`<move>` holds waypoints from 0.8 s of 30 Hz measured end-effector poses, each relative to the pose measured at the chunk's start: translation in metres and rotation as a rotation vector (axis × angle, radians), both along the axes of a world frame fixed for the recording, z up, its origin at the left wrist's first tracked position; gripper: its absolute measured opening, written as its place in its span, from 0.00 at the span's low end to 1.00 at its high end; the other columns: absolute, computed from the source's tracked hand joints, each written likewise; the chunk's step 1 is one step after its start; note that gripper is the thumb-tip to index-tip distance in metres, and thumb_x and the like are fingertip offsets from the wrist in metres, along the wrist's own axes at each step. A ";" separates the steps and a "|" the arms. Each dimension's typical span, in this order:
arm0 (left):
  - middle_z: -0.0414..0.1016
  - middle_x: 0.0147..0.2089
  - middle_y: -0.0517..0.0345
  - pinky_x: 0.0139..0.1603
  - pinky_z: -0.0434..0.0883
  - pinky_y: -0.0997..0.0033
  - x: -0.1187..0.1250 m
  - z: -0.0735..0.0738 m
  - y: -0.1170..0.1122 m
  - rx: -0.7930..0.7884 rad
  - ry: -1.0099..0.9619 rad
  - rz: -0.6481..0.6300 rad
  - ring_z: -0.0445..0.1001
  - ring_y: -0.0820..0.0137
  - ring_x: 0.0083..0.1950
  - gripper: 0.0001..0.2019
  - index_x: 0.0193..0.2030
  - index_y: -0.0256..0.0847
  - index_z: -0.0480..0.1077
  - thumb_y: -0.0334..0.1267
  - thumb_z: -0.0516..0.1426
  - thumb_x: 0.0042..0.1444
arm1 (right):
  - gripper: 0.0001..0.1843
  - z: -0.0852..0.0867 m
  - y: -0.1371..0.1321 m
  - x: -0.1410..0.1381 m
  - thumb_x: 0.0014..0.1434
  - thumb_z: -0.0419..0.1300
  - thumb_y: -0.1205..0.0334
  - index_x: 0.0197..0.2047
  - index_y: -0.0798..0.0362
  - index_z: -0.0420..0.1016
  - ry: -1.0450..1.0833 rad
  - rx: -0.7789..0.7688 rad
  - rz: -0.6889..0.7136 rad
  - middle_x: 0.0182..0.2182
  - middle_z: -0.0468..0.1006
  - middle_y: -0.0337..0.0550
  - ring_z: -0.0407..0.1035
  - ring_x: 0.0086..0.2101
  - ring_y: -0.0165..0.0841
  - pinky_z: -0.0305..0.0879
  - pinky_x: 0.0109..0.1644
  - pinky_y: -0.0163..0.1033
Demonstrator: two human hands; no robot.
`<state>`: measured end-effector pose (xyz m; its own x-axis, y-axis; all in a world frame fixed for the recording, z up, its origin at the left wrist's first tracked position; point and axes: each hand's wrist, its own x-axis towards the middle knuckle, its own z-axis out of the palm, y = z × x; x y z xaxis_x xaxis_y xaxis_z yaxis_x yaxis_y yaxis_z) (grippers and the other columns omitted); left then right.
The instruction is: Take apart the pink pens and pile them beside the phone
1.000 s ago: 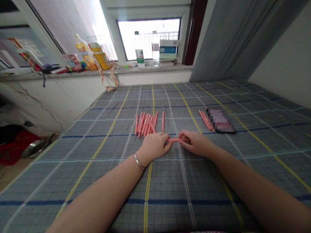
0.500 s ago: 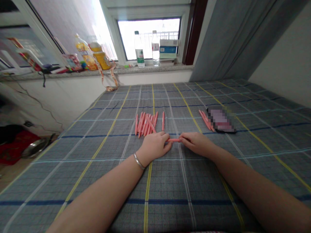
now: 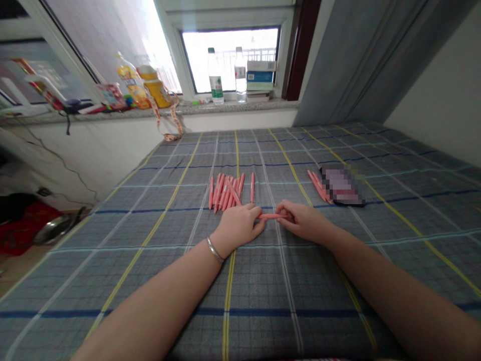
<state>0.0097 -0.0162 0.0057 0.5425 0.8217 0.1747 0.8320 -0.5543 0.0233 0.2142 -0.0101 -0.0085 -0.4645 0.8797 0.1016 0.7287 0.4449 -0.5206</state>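
Your left hand (image 3: 240, 223) and right hand (image 3: 302, 219) pinched one pink pen (image 3: 269, 216), its handling seemingly unfinished; farther off, a pile (image 3: 224, 194) and single pen (image 3: 252, 187) lay left, other pens (image 3: 317, 187) right.

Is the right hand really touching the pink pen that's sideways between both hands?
Touching. The head view shows the right hand with its thumb and fingers pinching one end of the pink pen.

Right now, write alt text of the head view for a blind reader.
The left hand and right hand hold one pink pen between them over plaid cloth; similar pens lie piled beyond the left hand, others beside a pixelated object.
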 end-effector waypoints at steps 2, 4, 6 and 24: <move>0.72 0.36 0.55 0.32 0.66 0.72 -0.001 -0.001 0.000 0.008 0.000 -0.007 0.72 0.68 0.35 0.16 0.36 0.40 0.69 0.47 0.46 0.58 | 0.07 0.002 0.000 0.000 0.57 0.52 0.59 0.38 0.51 0.66 -0.001 -0.010 0.008 0.26 0.73 0.37 0.64 0.26 0.28 0.52 0.28 0.33; 0.72 0.35 0.55 0.31 0.66 0.72 -0.001 -0.002 0.001 0.020 0.000 -0.017 0.72 0.68 0.35 0.16 0.36 0.40 0.68 0.47 0.45 0.59 | 0.08 0.004 -0.001 -0.001 0.58 0.51 0.57 0.37 0.51 0.66 -0.004 -0.019 0.016 0.25 0.72 0.37 0.64 0.26 0.28 0.51 0.28 0.33; 0.72 0.35 0.56 0.30 0.65 0.71 -0.002 -0.003 0.002 0.033 -0.002 -0.029 0.72 0.67 0.34 0.16 0.36 0.40 0.68 0.47 0.45 0.59 | 0.10 0.005 -0.001 -0.001 0.59 0.50 0.55 0.37 0.51 0.67 -0.006 -0.021 0.020 0.25 0.72 0.38 0.64 0.25 0.29 0.51 0.28 0.33; 0.72 0.35 0.56 0.30 0.65 0.72 -0.001 -0.001 0.001 0.028 0.011 -0.022 0.72 0.67 0.35 0.15 0.35 0.40 0.68 0.47 0.46 0.58 | 0.19 0.004 0.003 -0.001 0.63 0.42 0.56 0.30 0.52 0.69 -0.162 0.031 0.029 0.28 0.75 0.43 0.67 0.30 0.32 0.53 0.32 0.35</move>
